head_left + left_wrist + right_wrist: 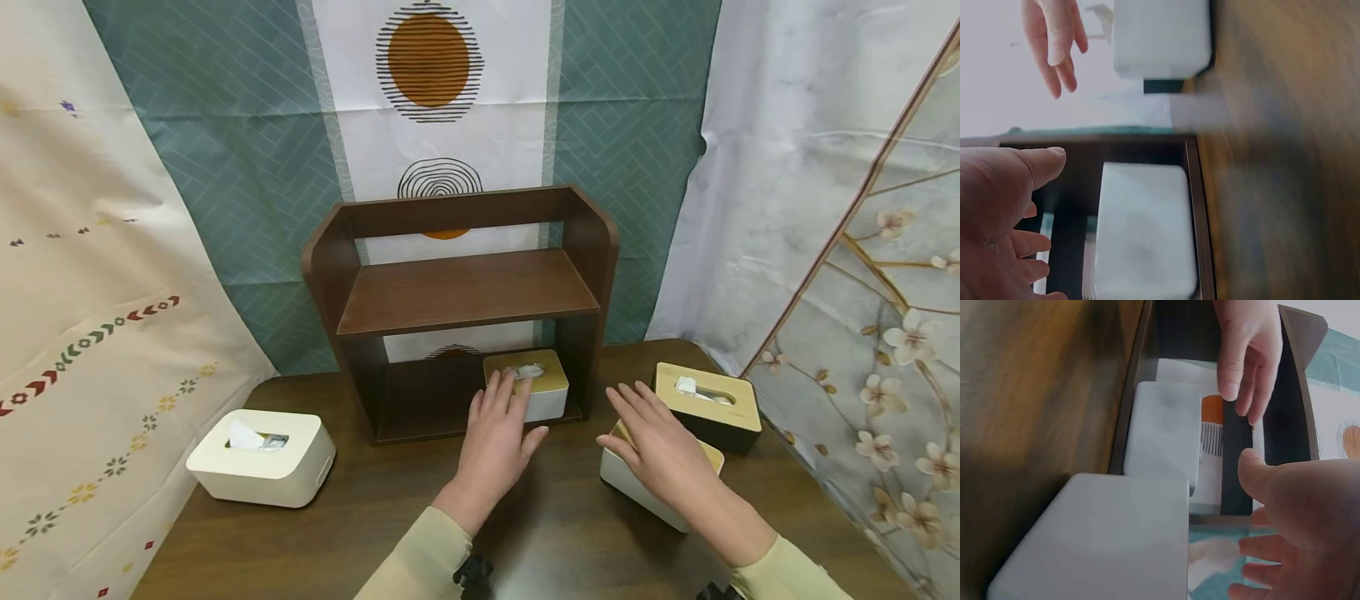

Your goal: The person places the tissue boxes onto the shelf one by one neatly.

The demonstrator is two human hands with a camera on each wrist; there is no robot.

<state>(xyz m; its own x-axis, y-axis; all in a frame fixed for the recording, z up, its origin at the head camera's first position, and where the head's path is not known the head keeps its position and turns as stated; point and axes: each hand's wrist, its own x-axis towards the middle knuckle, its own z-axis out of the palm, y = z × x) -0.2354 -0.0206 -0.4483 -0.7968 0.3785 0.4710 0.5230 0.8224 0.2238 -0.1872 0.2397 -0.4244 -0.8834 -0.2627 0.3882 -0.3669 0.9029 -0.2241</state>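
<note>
My left hand (491,446) is held out in front of the brown shelf unit (465,292), fingers extended. Its fingertips overlap a white tissue box (550,402) with a wooden lid, which sits at the right end of the lower shelf. In the left wrist view, that box (1144,231) shows beside the hand with a gap between them. My right hand (663,446), fingers also extended, hovers over a second white tissue box (630,483) with a wooden lid on the table. Part of this box's lid is hidden under the hand. Neither hand holds anything.
A black tissue box (738,425) with a wooden lid stands behind the second white one, at the table's right. An all-white tissue box (262,483) stands at the left on the brown table (360,517). Patterned cloths (630,167) hang around the back and sides.
</note>
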